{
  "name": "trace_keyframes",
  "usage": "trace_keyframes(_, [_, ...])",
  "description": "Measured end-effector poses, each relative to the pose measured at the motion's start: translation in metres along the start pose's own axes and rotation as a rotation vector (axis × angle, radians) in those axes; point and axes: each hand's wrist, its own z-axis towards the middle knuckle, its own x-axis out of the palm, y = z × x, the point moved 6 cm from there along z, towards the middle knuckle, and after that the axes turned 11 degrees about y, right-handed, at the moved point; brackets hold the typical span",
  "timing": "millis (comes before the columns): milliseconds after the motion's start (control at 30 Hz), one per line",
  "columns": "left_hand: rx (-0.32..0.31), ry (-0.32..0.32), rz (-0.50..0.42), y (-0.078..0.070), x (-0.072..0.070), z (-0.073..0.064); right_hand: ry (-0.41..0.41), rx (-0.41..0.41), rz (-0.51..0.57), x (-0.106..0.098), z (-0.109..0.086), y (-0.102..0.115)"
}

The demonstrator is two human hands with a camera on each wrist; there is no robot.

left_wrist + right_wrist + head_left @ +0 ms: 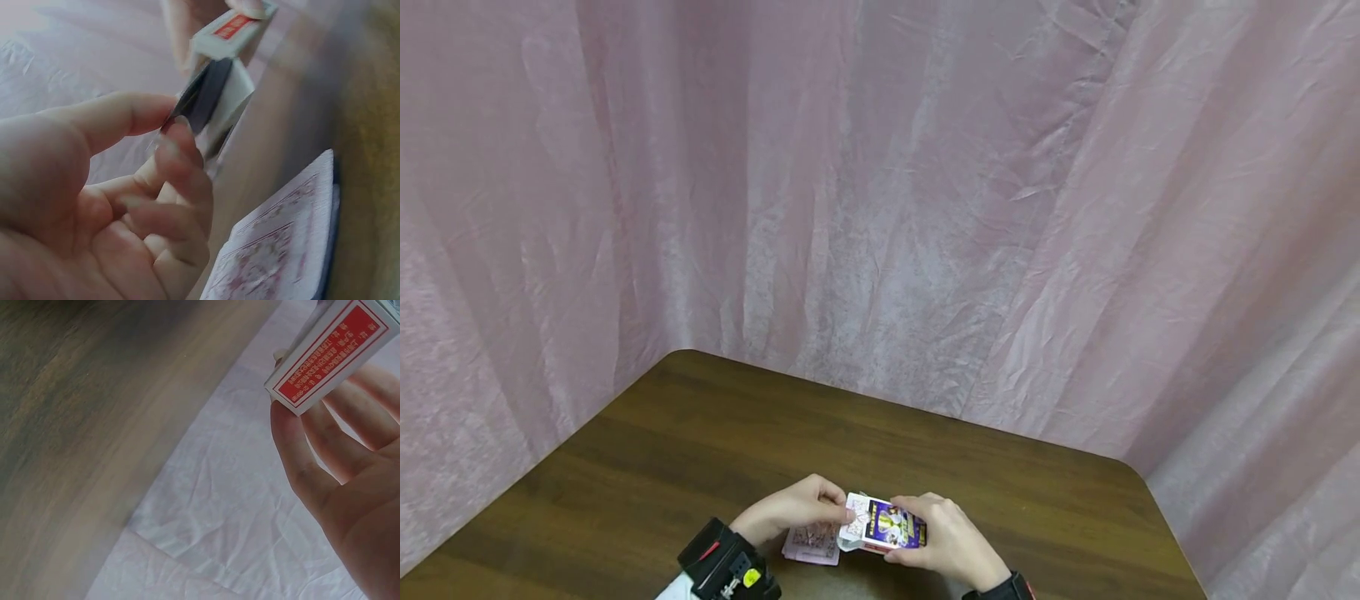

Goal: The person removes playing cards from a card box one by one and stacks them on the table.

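My right hand point(953, 537) grips a purple and white playing card box point(895, 527) between thumb and fingers, just above the table. In the right wrist view, the side of the box carries a red label with white print. At the box's open left end, several playing cards point(858, 510) with pale pink patterned backs stick out. My left hand point(801, 507) pinches these cards between thumb and index finger; the left wrist view shows their dark edges point(211, 94). Below the left hand, a stack of pink-backed cards point(812, 546) lies face down on the table.
The brown wooden table point(715, 433) has rounded far corners. Pink crinkled curtains point(880, 208) hang behind and beside it. A black wrist device point(730, 562) sits on the left forearm, and a black band point(1003, 588) circles the right wrist.
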Motion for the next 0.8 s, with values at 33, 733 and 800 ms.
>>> trace_keyframes(33, [0.003,0.008,-0.013,0.000,-0.002,-0.001,-0.002,0.003,0.001,0.000,0.000,-0.001])
trace_keyframes(733, [0.083,0.016,-0.302,0.011,-0.044,-0.017,-0.007,0.025,-0.004,0.002,-0.001,-0.004])
trace_keyframes(800, [0.090,-0.008,-0.303,0.012,-0.047,-0.018,-0.005,0.026,-0.007,0.002,-0.001,-0.004])
